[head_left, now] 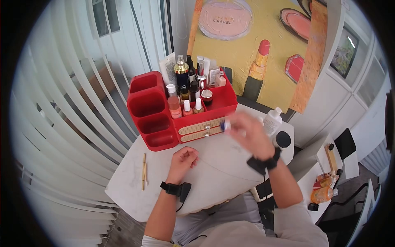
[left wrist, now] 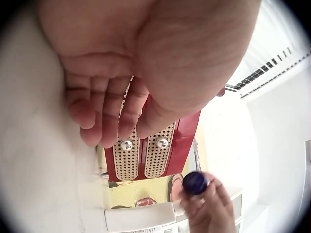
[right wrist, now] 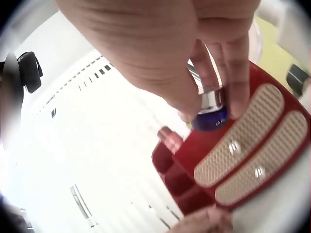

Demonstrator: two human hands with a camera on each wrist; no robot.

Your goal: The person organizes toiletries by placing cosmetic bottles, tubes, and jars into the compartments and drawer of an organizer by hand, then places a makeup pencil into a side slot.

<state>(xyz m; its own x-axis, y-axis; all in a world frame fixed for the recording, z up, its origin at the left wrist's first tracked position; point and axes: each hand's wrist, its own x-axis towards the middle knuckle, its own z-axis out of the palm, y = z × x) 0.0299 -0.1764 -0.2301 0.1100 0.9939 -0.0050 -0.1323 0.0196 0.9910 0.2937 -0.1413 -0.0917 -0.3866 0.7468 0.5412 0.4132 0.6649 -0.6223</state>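
Observation:
My right hand (head_left: 252, 135) is raised over the table, right of the red cosmetics organizer (head_left: 228, 106), and blurred in the head view. Between thumb and fingers it pinches a small dark blue jar (right wrist: 211, 119) with a silver lid (right wrist: 212, 99). From the left wrist view, the round blue face of the jar (left wrist: 195, 183) shows. Loosely curled and holding nothing, my left hand (head_left: 182, 164) rests on the white table (head_left: 218, 173) before the organizer's two woven-front drawers (head_left: 197, 131).
Bottles, tubes and nail polishes (head_left: 187, 108) fill much of the organizer's upper tray. Its left compartments (head_left: 153, 123) hold nothing visible. Thin gold sticks (head_left: 144, 171) lie at the left. A white bottle (head_left: 272, 120) and black-lidded jar (head_left: 282, 140) stand at the right edge.

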